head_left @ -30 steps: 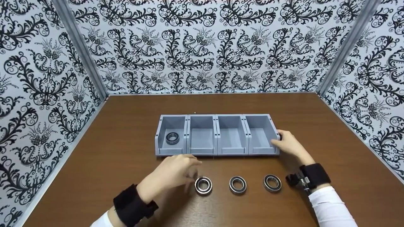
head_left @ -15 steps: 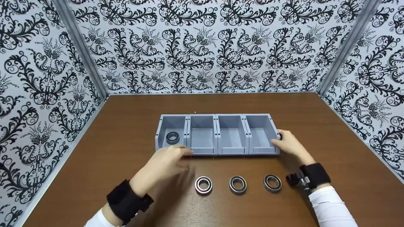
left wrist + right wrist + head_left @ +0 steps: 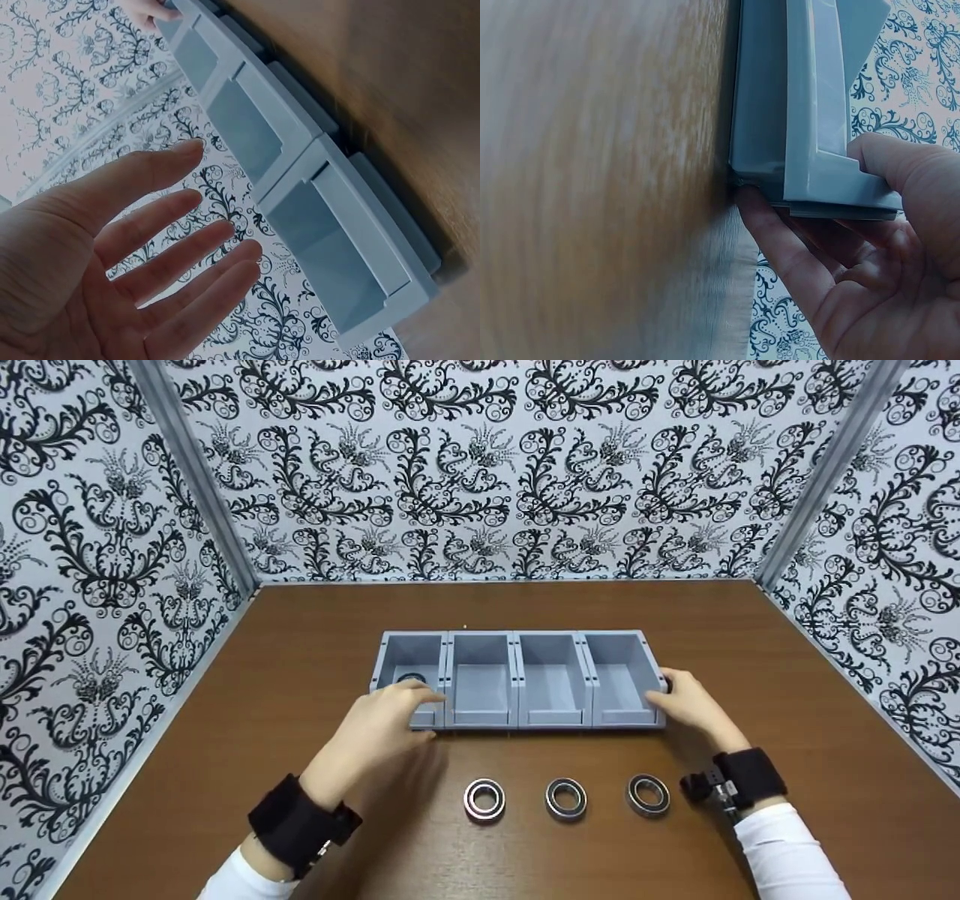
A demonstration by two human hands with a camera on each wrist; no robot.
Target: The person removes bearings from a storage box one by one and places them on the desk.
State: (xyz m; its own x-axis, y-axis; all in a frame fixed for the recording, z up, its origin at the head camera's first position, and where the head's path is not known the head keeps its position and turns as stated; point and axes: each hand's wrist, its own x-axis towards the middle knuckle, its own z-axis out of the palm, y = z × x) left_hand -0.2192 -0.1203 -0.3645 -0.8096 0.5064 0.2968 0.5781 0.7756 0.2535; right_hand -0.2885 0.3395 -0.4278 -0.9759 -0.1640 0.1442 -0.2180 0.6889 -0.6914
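A row of joined grey storage bins (image 3: 551, 719) stands on the table. My left hand (image 3: 379, 727) hovers at the front of the leftmost bin, fingers spread and relaxed, and holds nothing; in the left wrist view its palm (image 3: 97, 300) faces the camera. Partly hidden behind it, a ball bearing (image 3: 412, 678) lies inside that bin. At the row's other end my right hand (image 3: 690, 705) grips the rightmost bin's outer side wall. The right wrist view shows its thumb (image 3: 889, 157) over the wall's edge and its fingers against the outside and bottom corner.
Three more ball bearings lie in front of the bins: one left (image 3: 484, 799), a middle bearing (image 3: 565, 799) and a right bearing (image 3: 648, 796). The brown wooden table (image 3: 330, 622) is enclosed by patterned walls (image 3: 480, 472) at the back and sides.
My left hand has moved away from the left loose bearing, up and leftward to the front of the leftmost bin, now partly covering the bearing inside. The right hand keeps its hold.
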